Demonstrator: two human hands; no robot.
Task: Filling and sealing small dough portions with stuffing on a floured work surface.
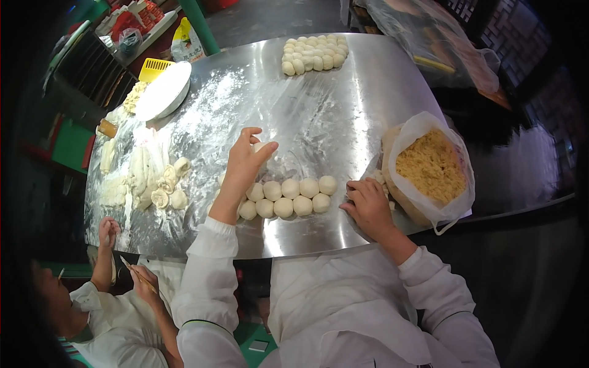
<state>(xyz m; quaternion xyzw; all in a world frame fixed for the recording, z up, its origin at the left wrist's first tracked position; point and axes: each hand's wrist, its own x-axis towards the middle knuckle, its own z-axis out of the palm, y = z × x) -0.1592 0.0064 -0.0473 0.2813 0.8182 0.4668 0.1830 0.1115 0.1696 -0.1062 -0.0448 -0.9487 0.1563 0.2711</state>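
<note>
My left hand (244, 161) is raised over the left part of two rows of round dough balls (283, 207). Its fingers curl round a pale dough ball (262, 148), mostly hidden by the hand. To the right of the rows, my right hand (367, 205) is low over the steel table with bent fingers, thumb apart, and no object visible between them. Small pale dough pieces (379, 178) lie just beyond it, partly covered. Beside them stands a white plastic bag (402, 138) holding a crumbly yellow filling (429, 165).
The steel table (319, 110) is dusted with flour. A block of dough balls (314, 54) sits at the far edge. At left are a white basin (164, 92), a yellow basket (153, 69) and dough pieces (165, 184). A co-worker (116, 313) at lower left holds a thin stick.
</note>
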